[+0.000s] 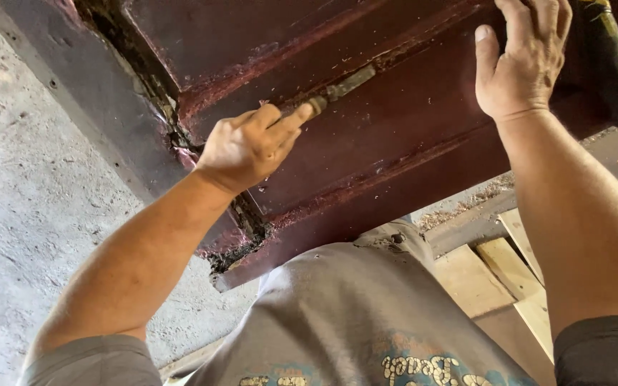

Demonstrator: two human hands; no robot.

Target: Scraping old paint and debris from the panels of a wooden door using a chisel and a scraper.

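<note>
Two bare hands work on a dark red painted wooden door panel [395,121] that lies tilted across the upper part of the view, well apart from each other. The left hand [248,146] is closed in a fist around a slim metal tool [341,87], thumb stretched along its handle, and the tool's dull grey blade lies in the groove where a raised moulding meets the flat of the panel. Whether the blade's tip is cutting in or only resting there cannot be told. The right hand [523,61] lies spread and flat on the panel's surface near the upper right, fingers open and holding nothing, its fingertips running out of the top edge. Along the panel's left edge the paint is cracked and flaking, with crumbling dark material [241,239] showing at the lower corner. Just right of the right hand a dark rubbery object [613,71] stands against the panel; what it is cannot be told. Below the panel, pale wooden boards [498,275] lie side by side, with sawdust scattered just above them. A rough grey concrete floor [30,186] fills the left side. The person's grey printed shirt [352,314] fills the bottom.
</note>
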